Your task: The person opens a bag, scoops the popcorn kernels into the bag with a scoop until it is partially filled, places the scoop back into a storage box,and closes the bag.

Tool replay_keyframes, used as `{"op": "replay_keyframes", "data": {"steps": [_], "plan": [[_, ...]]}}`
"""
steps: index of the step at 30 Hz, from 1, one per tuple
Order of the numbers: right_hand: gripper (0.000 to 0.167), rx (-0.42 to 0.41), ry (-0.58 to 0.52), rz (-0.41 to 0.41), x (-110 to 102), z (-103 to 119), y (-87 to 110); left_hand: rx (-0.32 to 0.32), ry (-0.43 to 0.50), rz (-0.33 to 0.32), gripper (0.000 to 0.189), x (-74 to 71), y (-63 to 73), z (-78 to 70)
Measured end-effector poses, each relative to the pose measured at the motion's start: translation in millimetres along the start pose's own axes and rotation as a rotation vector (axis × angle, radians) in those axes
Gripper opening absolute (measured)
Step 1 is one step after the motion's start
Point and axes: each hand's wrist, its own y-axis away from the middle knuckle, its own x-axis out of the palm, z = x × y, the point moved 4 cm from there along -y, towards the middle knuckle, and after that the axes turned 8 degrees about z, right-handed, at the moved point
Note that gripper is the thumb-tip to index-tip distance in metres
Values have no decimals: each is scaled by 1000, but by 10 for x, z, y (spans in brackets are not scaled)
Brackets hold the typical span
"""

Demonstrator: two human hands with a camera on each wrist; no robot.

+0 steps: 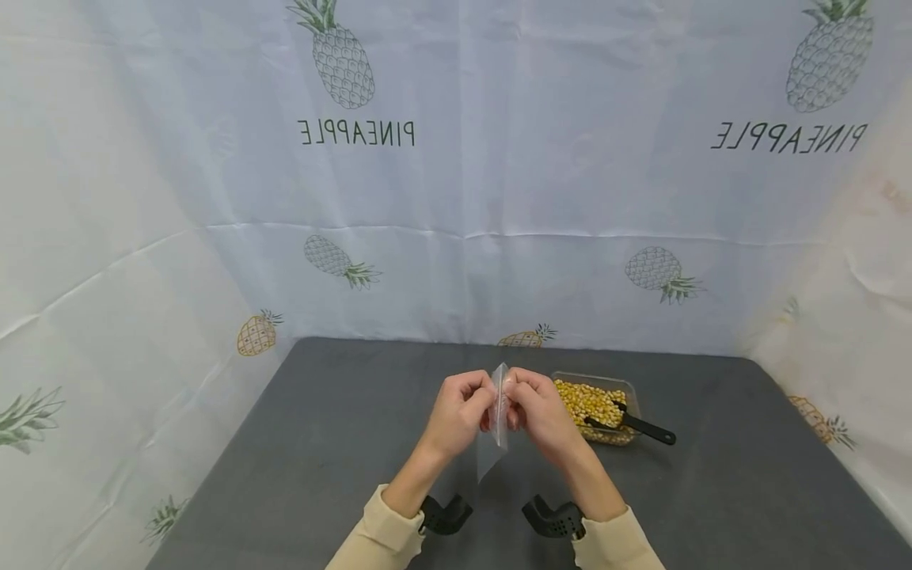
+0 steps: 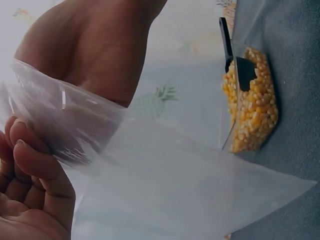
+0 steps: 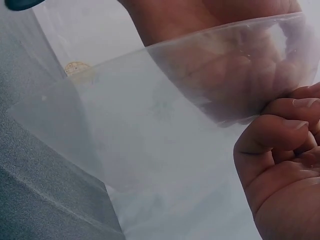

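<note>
the curled fingers and thumbs of the left hand (image 1: 456, 408) and right hand (image 1: 539, 412) pinch a clear plastic bag (image 1: 500, 431) between them near its top, and its loose end hangs toward six o'clock. at three o'clock from the bag, just beside the right hand, a clear tub (image 1: 633, 405) of yellow corn (image 1: 586, 402) sits on the gray table (image 1: 342, 427), with a black scoop (image 1: 650, 429) in it, handle pointing to four o'clock.

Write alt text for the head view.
The fingers of a person's left hand and right hand pinch a clear plastic bag above a dark gray table. To the right, a clear tub holds yellow corn kernels and a black scoop; behind hangs pineapple-print cloth.
</note>
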Motion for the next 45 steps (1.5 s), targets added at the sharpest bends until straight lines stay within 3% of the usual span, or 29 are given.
{"op": "replay_keyframes", "data": {"steps": [10, 16, 22, 32, 40, 45], "plan": [[30, 22, 8, -31, 8, -50, 5, 16, 5, -44, 31, 25, 22, 102], [30, 20, -16, -38, -28, -60, 6, 46, 50, -31, 31, 12, 9, 130], [31, 22, -15, -48, -62, -42, 24, 48, 20, -15, 32, -13, 11, 135], [32, -30, 10, -16, -183, 33, 79, 25, 22, 54, 29, -135, 24, 79], [29, 26, 226, 57, -272, 126, 156, -25, -48, 178, 32, -221, 49, 9], [28, 24, 281, 97, -285, 155, 174, -25, -51, 243, 32, -262, 63, -5]]}}
